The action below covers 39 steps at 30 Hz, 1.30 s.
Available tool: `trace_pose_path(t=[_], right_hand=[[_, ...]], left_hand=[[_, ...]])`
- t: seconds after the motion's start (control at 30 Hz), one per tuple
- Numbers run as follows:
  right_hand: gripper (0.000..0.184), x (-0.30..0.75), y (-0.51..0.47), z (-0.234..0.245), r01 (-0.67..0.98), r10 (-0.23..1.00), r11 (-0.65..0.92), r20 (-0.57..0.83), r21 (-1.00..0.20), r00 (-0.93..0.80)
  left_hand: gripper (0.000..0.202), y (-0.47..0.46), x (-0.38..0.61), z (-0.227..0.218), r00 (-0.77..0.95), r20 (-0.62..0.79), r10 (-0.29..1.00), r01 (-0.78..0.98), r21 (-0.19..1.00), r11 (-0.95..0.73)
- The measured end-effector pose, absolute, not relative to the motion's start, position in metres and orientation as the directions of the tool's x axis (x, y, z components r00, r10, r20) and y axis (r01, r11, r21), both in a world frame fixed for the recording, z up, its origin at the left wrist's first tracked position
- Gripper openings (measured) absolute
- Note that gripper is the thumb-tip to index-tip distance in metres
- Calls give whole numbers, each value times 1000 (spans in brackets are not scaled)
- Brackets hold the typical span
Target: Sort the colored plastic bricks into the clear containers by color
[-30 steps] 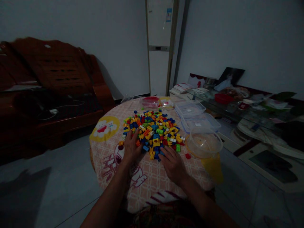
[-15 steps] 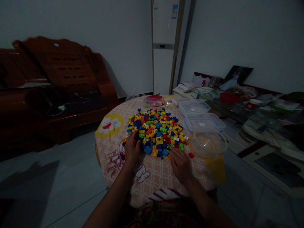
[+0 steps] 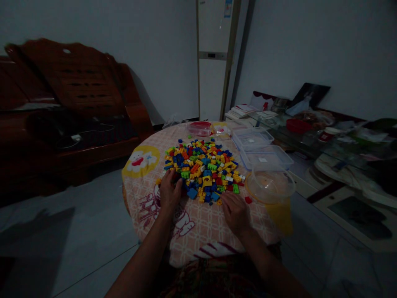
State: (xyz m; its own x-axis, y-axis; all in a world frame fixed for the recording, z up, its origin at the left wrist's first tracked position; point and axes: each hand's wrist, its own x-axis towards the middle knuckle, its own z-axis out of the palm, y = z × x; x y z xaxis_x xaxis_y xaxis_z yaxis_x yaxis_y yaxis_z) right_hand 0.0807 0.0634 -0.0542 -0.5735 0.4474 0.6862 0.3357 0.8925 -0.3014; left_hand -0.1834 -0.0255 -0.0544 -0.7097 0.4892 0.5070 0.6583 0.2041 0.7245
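A heap of toy building bricks (image 3: pixel 201 165) in yellow, blue, green, red, orange and white covers the middle of a round table. My left hand (image 3: pixel 169 192) is at the heap's left edge, thumb and fingers apart, with dark bricks by the fingertips. At the near right edge rests my right hand (image 3: pixel 235 211), its fingers curled together; whatever lies under them is hidden. A small yellow ring-shaped piece (image 3: pixel 219 202) lies beside its fingertips. Just right of that hand is a loose red brick (image 3: pixel 248 200).
On the table's right stand a round clear tub (image 3: pixel 269 184) and two clear rectangular boxes (image 3: pixel 267 157). A red-based clear container (image 3: pixel 199 128) is at the back. The patterned tablecloth (image 3: pixel 211 231) hangs over the edge. A cluttered glass-topped cabinet (image 3: pixel 279 124) stands right, a wooden bench (image 3: pixel 77 91) left.
The whole view has shifted slightly, moving the scene a little up and left. Both hands stay in nearly the same places at the heap's edges.
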Motion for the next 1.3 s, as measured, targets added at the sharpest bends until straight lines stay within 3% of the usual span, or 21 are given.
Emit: trace_pose_path(t=[0.27,0.53,0.77,0.87,1.0,1.13,1.3], right_hand=[[30,58,83,-30,326,426,902,716,-284,-553],[25,29,104,-23,387,460,887,560,-253,-689],[20,40,93,-10,195,563,821,703,-537,-435],[20,55,82,10,181,602,794,712,-580,-362],[17,86,78,41,227,587,809,755,-542,-293],[15,124,100,58,379,570,793,800,-477,-187],[17,154,132,52,493,623,741,740,-455,-254]], left_hand=[[50,-26,-177,-48,-700,543,464,691,678,250],[49,-28,-176,-45,-689,581,432,710,662,241],[49,-28,-175,-43,-690,579,433,708,662,243],[50,-28,-175,-43,-691,573,441,705,669,237],[50,-28,-175,-42,-697,568,437,698,678,231],[49,-27,-175,-41,-697,569,436,696,684,219],[50,-28,-174,-39,-694,571,439,698,683,215]])
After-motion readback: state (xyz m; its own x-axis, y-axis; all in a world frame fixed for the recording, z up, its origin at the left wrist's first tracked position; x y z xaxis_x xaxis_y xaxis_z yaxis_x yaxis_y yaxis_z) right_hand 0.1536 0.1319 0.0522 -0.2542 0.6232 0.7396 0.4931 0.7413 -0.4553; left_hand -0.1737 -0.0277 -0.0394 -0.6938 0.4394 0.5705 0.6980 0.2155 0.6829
